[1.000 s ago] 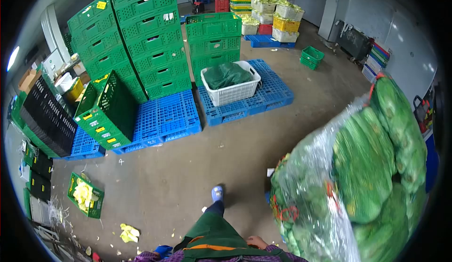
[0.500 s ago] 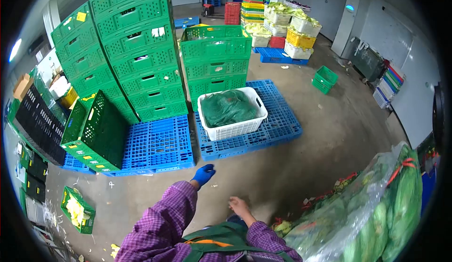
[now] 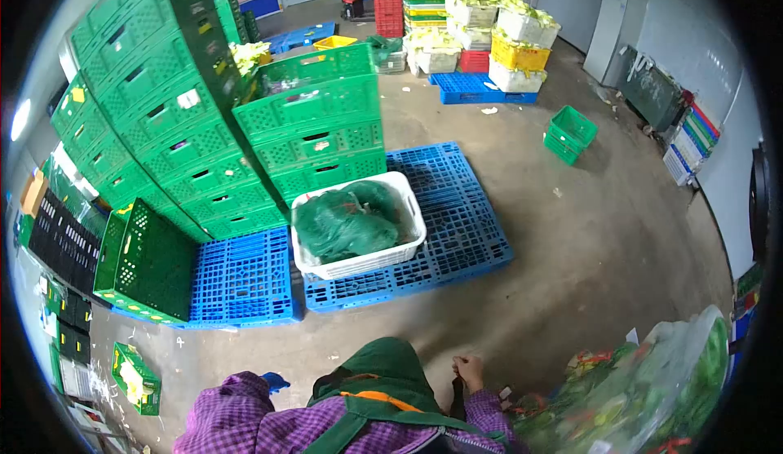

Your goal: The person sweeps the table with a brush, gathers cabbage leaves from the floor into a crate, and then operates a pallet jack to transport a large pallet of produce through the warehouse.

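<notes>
Concrete floor (image 3: 587,234) of a produce warehouse, grey and scuffed, w/ leaf scraps scattered about; no surface as such here, everything sits on the floor or on pallets. Blue pallets (image 3: 457,209) lie centre frame; on one stands a white basket (image 3: 359,260) filled w/ green netting, set on the pallet so it stays off the dirty concrete. Behind it, stacked green crates (image 3: 314,128) rise in tall columns (nested one on another, prob. to save floor space); one green crate (image 3: 143,262) leans tilted at the pallet's left end. Far back: yellow, white and red crates (image 3: 481,38) of leafy veg on another pallet; a small green crate (image 3: 571,133) alone near the right wall.

Right hand (image 3: 467,368) is bare, low in frame just beside the green apron (image 3: 383,380); fingers curled, grip closed round something dark and thin hanging below it, tho what it is I can't tell. Close to its right lies the clear plastic sack of greens (image 3: 652,389), slumped on the floor at bottom right, its top toward the hand; hand and sack look near but not clearly touching.

Left hand (image 3: 275,382) wears a blue glove, mostly hidden behind the purple checked sleeve (image 3: 236,421); it hangs by the body, holding nothing I can see; grip state can't be told.

Bottom left: small crate w/ pale leaves (image 3: 134,376), well apart from both hands.
</notes>
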Action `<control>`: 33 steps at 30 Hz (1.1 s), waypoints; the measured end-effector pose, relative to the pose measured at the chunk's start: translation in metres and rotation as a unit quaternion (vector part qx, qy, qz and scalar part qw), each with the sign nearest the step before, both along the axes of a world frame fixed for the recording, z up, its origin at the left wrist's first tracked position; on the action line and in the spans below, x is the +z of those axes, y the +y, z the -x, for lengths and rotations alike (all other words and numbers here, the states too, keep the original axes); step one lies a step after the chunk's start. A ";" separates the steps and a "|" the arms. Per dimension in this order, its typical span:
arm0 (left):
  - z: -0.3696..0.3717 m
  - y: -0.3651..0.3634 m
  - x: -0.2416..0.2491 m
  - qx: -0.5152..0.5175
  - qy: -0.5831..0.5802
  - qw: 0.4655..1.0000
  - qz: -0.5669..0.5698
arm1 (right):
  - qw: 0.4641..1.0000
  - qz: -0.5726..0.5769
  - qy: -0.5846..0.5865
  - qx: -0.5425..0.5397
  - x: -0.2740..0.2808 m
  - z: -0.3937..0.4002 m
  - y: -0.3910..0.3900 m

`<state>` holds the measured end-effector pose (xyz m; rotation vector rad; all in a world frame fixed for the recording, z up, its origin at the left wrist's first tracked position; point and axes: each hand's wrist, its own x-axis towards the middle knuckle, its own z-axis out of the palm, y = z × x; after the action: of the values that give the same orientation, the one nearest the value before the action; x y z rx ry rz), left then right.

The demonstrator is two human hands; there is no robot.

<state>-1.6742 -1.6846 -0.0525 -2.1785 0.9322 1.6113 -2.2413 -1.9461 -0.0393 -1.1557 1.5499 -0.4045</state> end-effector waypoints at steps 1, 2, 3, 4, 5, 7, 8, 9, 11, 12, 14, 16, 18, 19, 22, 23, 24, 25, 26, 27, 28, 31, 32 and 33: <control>0.010 -0.019 0.001 0.063 0.023 0.998 -0.015 | 0.999 -0.009 0.012 -0.032 0.011 0.015 -0.018; 0.022 -0.047 -0.003 0.099 0.001 0.994 -0.041 | 0.997 -0.017 0.024 -0.065 0.017 0.027 -0.041; 0.029 -0.077 -0.003 0.084 -0.002 0.995 -0.045 | 0.996 -0.020 0.022 -0.080 0.018 0.036 -0.062; 0.033 -0.115 -0.005 0.094 0.075 0.992 -0.033 | 0.997 -0.035 0.041 -0.060 0.015 0.051 -0.071; 0.037 -0.174 -0.010 0.080 0.152 0.985 -0.029 | 0.995 -0.052 0.058 -0.066 0.012 0.070 -0.076; 0.060 -0.332 -0.048 0.168 0.264 0.911 -0.267 | 0.988 -0.112 0.087 -0.055 -0.004 0.097 -0.088; 0.077 -0.429 -0.057 0.084 0.239 0.920 -0.298 | 0.993 -0.045 0.084 -0.074 -0.032 0.109 -0.086; 0.108 -0.498 -0.064 -0.025 0.097 0.978 -0.184 | 0.986 -0.113 0.057 -0.112 -0.041 0.121 -0.091; 0.184 -0.626 -0.068 -0.215 -0.124 0.961 0.125 | 0.984 -0.106 0.097 -0.107 0.014 0.153 -0.117; 0.218 -0.694 -0.055 -0.470 -0.034 0.835 0.284 | 0.973 0.036 0.172 -0.150 -0.012 0.170 -0.119; 0.322 -0.841 -0.045 -0.736 -0.174 0.512 0.406 | 0.949 0.037 0.134 -0.283 -0.007 0.205 -0.147; 0.442 -0.964 -0.034 -0.682 -0.150 0.355 0.622 | 0.909 0.048 0.053 -0.412 0.013 0.251 -0.172; 0.566 -1.027 0.012 -0.408 0.201 0.652 0.607 | 0.898 -0.001 0.093 -0.430 0.015 0.286 -0.194; 0.630 -1.056 0.008 -0.299 0.383 0.678 0.551 | 0.895 -0.054 0.130 -0.422 0.013 0.307 -0.203; 0.781 -1.029 0.092 -0.248 0.420 0.790 0.372 | 0.916 -0.017 0.253 -0.310 -0.057 0.360 -0.234; 0.810 -1.029 0.073 -0.269 0.464 0.774 0.338 | 0.912 -0.015 0.256 -0.319 -0.066 0.406 -0.250; 0.825 -1.022 0.052 -0.355 0.466 0.732 0.348 | 0.920 0.105 0.231 -0.299 -0.076 0.438 -0.263; 0.824 -1.043 -0.032 -0.457 0.430 0.667 0.401 | 0.914 0.219 0.195 -0.279 -0.080 0.450 -0.276; 0.849 -0.985 0.050 -0.439 0.325 0.809 0.215 | 0.912 0.218 0.191 -0.291 -0.069 0.477 -0.294; 0.836 -1.015 -0.022 -0.719 0.272 0.579 0.270 | 0.900 0.255 0.172 -0.308 -0.047 0.518 -0.314; 0.834 -1.016 -0.024 -0.850 0.275 0.287 0.346 | 0.888 0.287 0.151 -0.325 -0.025 0.550 -0.331; 0.832 -0.992 -0.058 -0.768 0.202 0.556 0.244 | 0.904 0.011 0.147 -0.400 -0.007 0.639 -0.372; 0.832 -0.995 -0.057 -0.746 0.210 0.588 0.232 | 0.900 0.011 0.154 -0.408 -0.001 0.667 -0.383; 0.836 -1.002 -0.059 -0.731 0.214 0.608 0.225 | 0.896 -0.023 0.142 -0.421 0.005 0.689 -0.393</control>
<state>-2.5101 -2.6869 -0.1117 -0.3642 2.4490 0.8877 -2.9306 -2.3389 -0.0340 -0.4516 2.2767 -0.7823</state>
